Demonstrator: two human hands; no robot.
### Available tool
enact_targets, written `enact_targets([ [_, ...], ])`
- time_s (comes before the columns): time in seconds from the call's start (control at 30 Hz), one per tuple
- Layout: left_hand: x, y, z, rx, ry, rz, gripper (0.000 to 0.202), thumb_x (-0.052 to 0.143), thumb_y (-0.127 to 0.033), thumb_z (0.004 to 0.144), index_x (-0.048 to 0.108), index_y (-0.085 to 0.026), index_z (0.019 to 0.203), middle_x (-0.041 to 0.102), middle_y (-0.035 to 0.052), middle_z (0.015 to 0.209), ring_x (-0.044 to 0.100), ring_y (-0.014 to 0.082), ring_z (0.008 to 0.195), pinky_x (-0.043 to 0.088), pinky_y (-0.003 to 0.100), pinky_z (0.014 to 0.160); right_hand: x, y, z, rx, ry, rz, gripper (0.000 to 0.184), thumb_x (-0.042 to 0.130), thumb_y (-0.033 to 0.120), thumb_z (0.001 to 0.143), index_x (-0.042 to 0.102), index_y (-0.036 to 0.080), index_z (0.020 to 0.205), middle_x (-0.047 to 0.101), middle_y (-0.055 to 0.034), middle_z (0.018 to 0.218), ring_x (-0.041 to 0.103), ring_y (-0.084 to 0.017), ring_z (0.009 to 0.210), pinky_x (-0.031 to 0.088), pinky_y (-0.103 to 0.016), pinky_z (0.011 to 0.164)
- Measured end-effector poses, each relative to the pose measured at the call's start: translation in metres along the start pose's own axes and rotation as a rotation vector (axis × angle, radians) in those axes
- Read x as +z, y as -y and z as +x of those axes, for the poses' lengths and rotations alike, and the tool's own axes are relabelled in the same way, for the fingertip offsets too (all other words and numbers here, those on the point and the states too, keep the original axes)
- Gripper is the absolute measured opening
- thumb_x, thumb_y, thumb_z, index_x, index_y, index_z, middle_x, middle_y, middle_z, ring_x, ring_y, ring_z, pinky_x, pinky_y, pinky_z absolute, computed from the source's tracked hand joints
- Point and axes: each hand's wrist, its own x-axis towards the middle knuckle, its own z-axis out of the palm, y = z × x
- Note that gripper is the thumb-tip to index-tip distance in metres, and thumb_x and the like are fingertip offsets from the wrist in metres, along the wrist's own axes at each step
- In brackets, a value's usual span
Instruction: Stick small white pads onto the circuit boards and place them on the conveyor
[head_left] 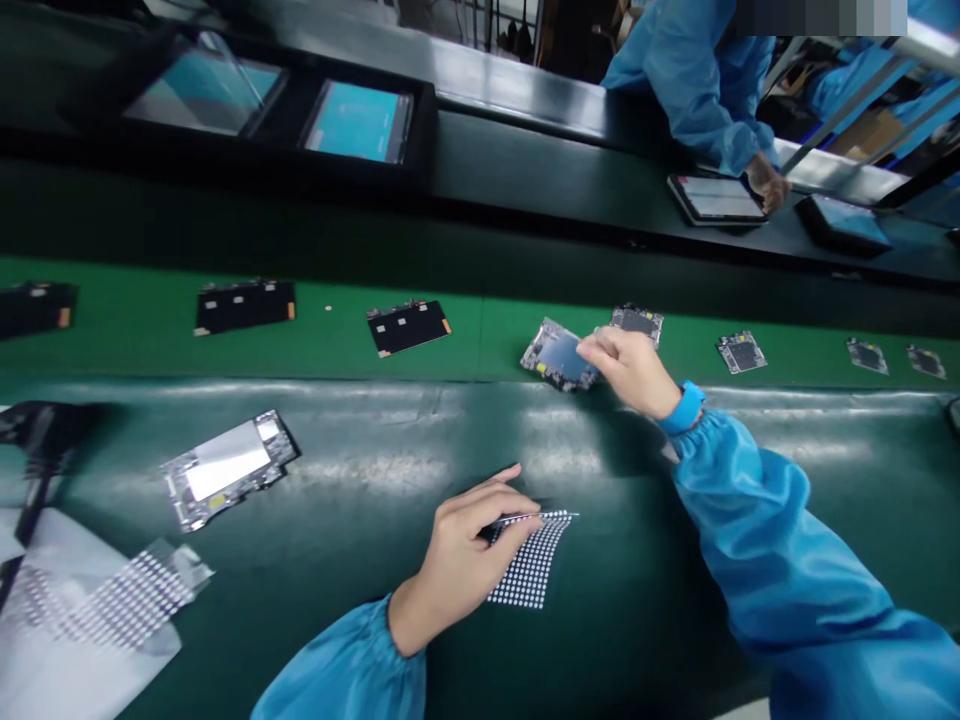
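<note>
My right hand, with a blue band at the wrist, pinches the right edge of a circuit board. That board is tilted over the near edge of the green belt, its grey rectangular face showing. Lower down, my left hand has thumb and fingers closed on a sheet of white dot stickers. A thin dark edge shows along the sheet's top; I cannot tell whether it is a separate tool. To the left, another circuit board with a bright shiny plate lies on the dark green work surface.
Black-backed boards lie on the green belt at left, and several smaller boards at right. A second dot sheet rests on white plastic at lower left. Behind, a co-worker's hand touches a tablet; lit screens sit in a black tray.
</note>
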Motion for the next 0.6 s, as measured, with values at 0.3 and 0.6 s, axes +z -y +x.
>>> enact_targets([
  [0.3,-0.001,-0.001,0.001,-0.005,-0.005,-0.002,0.009,0.075,-0.011,0.084,0.076,-0.02,0.083,0.077,-0.0022,0.075,0.076,0.0155,0.069,0.062,0.046,0.1,0.029,0.025,-0.065,0.45,0.041,0.515,0.032,0.063,0.045,0.089,0.07,0.016,0.078,0.059,0.0006,0.059,0.045,-0.012,0.052,0.037,-0.026,0.05],
  [0.6,0.0,-0.001,-0.001,-0.081,-0.042,0.072,0.007,0.075,-0.015,0.084,0.077,-0.021,0.081,0.08,0.0009,0.077,0.079,0.0253,0.092,0.066,0.042,0.09,0.003,0.044,-0.108,0.32,0.03,0.539,0.043,0.048,0.051,0.101,0.075,0.02,0.088,0.067,-0.0045,0.079,0.06,-0.015,0.065,0.05,-0.029,0.06],
])
